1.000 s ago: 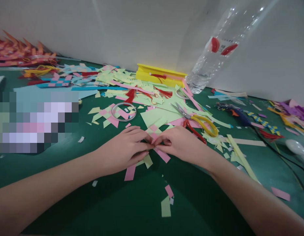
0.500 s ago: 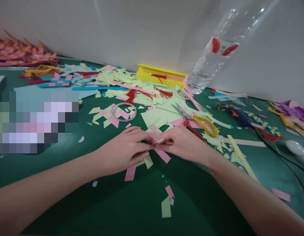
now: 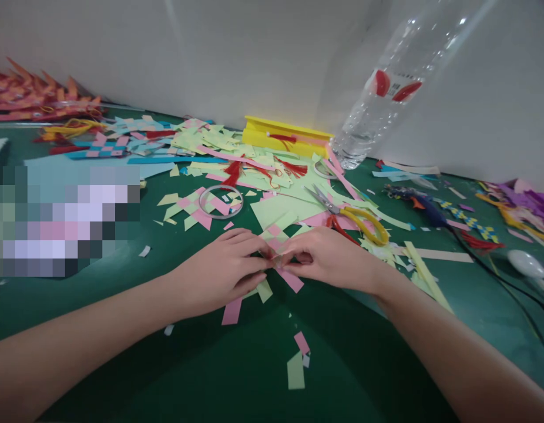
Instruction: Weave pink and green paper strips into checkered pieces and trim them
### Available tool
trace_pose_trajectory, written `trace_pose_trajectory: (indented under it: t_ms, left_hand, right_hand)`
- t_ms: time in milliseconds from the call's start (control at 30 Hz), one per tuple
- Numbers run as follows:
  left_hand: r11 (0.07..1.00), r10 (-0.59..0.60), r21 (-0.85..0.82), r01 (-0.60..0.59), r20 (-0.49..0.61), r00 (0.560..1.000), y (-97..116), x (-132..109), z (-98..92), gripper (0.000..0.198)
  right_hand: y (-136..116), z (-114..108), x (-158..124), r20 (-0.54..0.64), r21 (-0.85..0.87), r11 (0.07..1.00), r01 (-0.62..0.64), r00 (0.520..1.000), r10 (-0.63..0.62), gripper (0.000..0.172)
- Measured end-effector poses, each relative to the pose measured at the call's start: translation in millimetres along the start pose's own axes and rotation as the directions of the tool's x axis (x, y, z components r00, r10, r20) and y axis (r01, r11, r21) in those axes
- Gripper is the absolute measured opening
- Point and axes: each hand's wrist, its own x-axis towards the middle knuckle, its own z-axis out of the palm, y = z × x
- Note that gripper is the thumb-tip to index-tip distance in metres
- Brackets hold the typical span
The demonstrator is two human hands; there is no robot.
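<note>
Between my two hands lies a pink and pale green woven paper piece [image 3: 274, 232], with loose pink and green strip ends sticking out below it. My left hand [image 3: 234, 264] is closed on its left side, thumb and forefinger pinching near the middle. From the right, my right hand [image 3: 329, 257] pinches a small paper strip end against the weave, its fingertips almost meeting those of the left. The fingers cover much of the weave. Open scissors [image 3: 364, 220] with yellow and red handles lie just beyond my right hand.
A roll of clear tape [image 3: 200, 201] rests on another woven piece. Paper strips, scraps and red tassels spread behind, before a folded yellow sheet [image 3: 254, 130]. A plastic bottle [image 3: 382, 106] leans at the wall. A glue gun [image 3: 424, 208] with a cable lies right; a pixelated patch is at left.
The pink strip end held up between my right fingertips has turned and shows less. My hands have barely moved; the whole view has shifted slightly.
</note>
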Motion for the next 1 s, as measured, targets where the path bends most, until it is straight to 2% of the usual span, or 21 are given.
trace_pose_trajectory:
  t_ms: [200,300,467,633,833,1000]
  left_hand:
    - [1.000,0.001,-0.017,-0.001,0.002,1.000,0,0,-0.4,0.023]
    - [1.000,0.002,-0.007,-0.002,0.006,1.000,-1,-1,-0.6,0.024]
    - [1.000,0.004,-0.026,-0.004,0.004,1.000,-1,0,0.0,0.025]
    - [0.999,-0.006,-0.039,0.006,0.005,1.000,-2,0,1.1,0.024]
    - [1.000,0.001,-0.019,-0.001,-0.012,1.000,-2,-1,1.3,0.025]
    - [1.000,0.006,-0.007,-0.006,-0.002,1.000,-1,0,0.6,0.027]
  right_hand:
    - [4,1,2,-0.033,0.142,0.988,-0.056,0.998,0.061,0.018]
    - [5,3,3,-0.078,0.141,0.989,-0.046,0.995,0.057,0.019]
    - [2,5,5,-0.090,-0.038,0.999,-0.030,0.996,0.026,0.017]
    - [-9,3,4,-0.049,-0.268,0.962,-0.057,0.998,0.046,0.018]
    - [-14,8,3,0.006,-0.531,0.845,0.065,0.997,-0.073,0.019]
    - [-12,12,5,0.036,-0.645,0.753,0.132,0.989,-0.142,0.018]
